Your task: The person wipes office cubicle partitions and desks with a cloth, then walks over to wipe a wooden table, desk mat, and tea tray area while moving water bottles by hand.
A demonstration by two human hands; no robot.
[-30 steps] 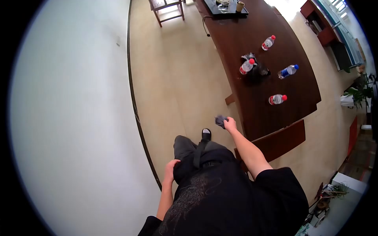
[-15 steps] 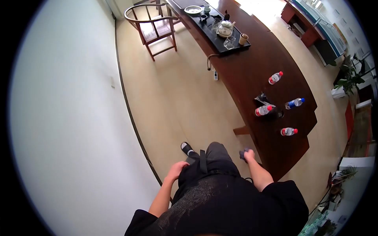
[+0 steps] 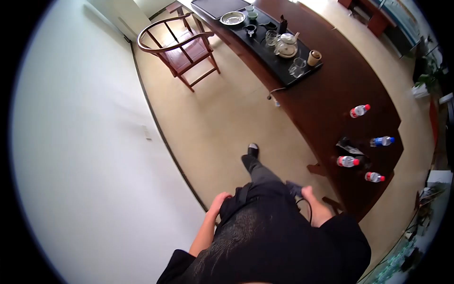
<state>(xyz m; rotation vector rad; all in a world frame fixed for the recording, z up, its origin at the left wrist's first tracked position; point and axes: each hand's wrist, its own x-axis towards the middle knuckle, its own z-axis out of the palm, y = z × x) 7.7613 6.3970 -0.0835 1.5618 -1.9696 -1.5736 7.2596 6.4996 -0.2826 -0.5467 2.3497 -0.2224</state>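
Note:
My right hand [image 3: 308, 193] is closed on a dark grey cloth [image 3: 294, 188] beside my right hip, left of the brown table [image 3: 331, 94]. At my left hip, my left hand [image 3: 221, 201] rests against my dark clothes, its fingertips hidden. On the table's near part stand or lie several bottles: a red-capped one [image 3: 360, 111], a blue-capped one [image 3: 382, 141], another red-capped one [image 3: 348, 161] next to a crumpled dark bag [image 3: 349, 146], and a red-capped one [image 3: 375, 177] nearest the end.
A black tea tray [image 3: 279, 71] on the table holds a teapot [image 3: 286, 45], glass cups and a brown cup [image 3: 314, 57]. A wooden armchair [image 3: 187, 52] stands between the white wall [image 3: 94, 156] and the table. Plants are at the right.
The view has moved forward along the table, bringing the tea tray and armchair into sight. My right hand with the cloth has drawn in beside my hip; my left hand stays at my left side.

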